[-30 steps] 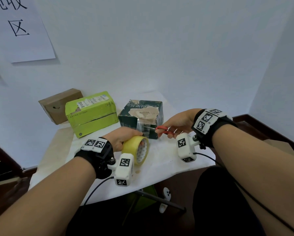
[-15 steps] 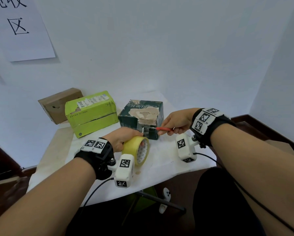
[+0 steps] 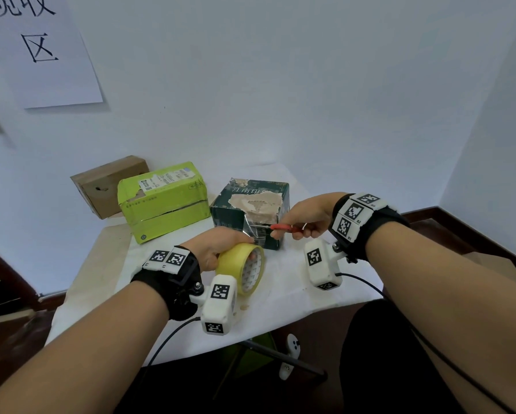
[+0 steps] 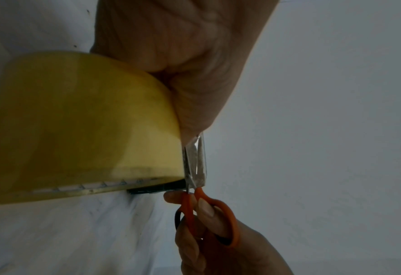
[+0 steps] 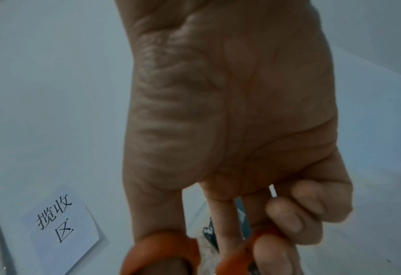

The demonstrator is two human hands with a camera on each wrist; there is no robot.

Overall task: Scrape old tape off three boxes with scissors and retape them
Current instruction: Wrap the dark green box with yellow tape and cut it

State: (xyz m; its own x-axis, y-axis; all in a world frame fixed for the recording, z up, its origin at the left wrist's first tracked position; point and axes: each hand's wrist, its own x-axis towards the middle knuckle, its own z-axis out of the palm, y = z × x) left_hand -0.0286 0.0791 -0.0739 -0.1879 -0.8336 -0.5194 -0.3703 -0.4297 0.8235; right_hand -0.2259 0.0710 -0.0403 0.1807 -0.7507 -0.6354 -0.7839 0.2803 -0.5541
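Note:
My left hand grips a yellow tape roll just in front of the dark green box, whose top has torn paper patches. A clear strip of tape runs from the roll toward the box's front face. My right hand holds orange-handled scissors, thumb and fingers through the loops. The blades meet the clear strip right at the roll's edge. A lime green box and a brown cardboard box stand to the left.
The boxes rest on a small table with a white cloth against a white wall. A paper sign hangs on the wall at upper left. Dark wooden skirting runs along the right wall.
My right hand has pushed the scissors leftward, from beside the box to the stretched tape strip by the roll. The left hand and roll have stayed put.

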